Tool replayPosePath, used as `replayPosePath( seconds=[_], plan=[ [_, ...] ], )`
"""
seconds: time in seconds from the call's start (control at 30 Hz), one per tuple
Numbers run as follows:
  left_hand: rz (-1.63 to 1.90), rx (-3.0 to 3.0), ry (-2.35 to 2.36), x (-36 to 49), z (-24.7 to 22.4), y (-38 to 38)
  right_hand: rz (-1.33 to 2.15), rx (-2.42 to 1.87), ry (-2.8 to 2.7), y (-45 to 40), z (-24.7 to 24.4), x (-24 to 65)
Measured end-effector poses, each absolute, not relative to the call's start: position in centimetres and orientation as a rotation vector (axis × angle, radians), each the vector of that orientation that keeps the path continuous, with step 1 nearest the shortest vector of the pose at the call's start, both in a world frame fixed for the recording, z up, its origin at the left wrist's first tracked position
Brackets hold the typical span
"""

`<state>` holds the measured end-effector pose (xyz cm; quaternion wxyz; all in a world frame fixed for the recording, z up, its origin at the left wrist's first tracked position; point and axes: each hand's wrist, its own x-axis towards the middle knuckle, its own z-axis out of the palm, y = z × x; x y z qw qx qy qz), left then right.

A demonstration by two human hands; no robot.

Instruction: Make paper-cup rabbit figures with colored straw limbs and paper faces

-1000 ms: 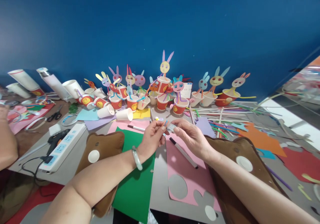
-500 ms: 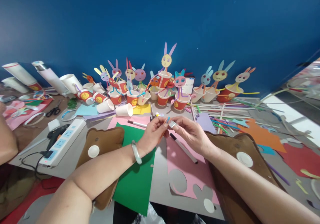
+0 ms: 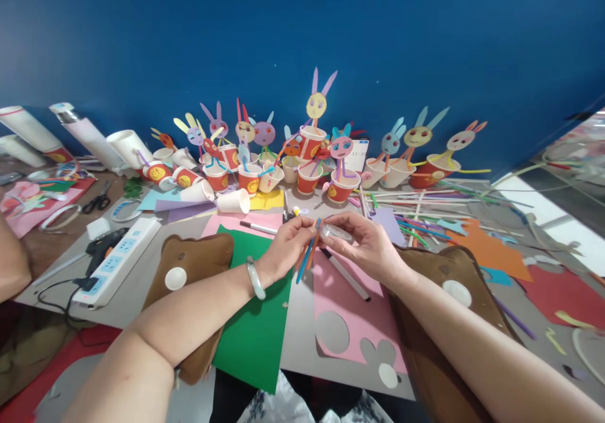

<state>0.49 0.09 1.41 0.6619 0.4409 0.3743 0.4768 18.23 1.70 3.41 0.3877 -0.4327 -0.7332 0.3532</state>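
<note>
- While the left hand (image 3: 289,249) and the right hand (image 3: 366,246) meet above the counter (image 3: 297,328), the left fingers pinch a blue strip (image 3: 307,260) and orange strips (image 3: 312,254) near their upper ends.
- The right fingers are pressed around a clear piece (image 3: 336,232), just beside the strips; what it is cannot be told.
- The blue strip points down toward the person and a little left, its long axis slanted, the lower end free; the orange strips run roughly alongside.
- The clear piece lies with its long axis mostly sideways, its far end toward the right palm.
- Below the strips, a grey band of counter runs to the near edge, between green paper (image 3: 255,316) and pink paper (image 3: 357,331) with cut-out holes.
- The green paper's near corner hangs over that edge.
- A marker (image 3: 347,276) slants across the pink paper, under the right hand.
- Brown cushions (image 3: 193,265) lie one on each side, beneath the forearms.
- Paper cups (image 3: 343,186) with rabbit figures line the far side, before a blue wall (image 3: 236,32).
</note>
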Motion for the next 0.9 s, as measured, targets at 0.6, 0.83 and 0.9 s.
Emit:
replayPosePath(
  seconds=[0.6,0.83,0.9],
  plan=[
    [1.262,1.134,0.812,0.5,1.1,0.1,0.756,-1.138,-1.913,1.5,3.6,17.9],
    [1.271,1.085,0.789,0.1,0.9,0.6,0.768,-1.162,-1.827,2.6,3.4,18.3],
    [1.245,1.056,0.78,0.1,0.8,0.7,0.817,-1.146,-1.813,2.8,3.2,18.3]
  ],
)
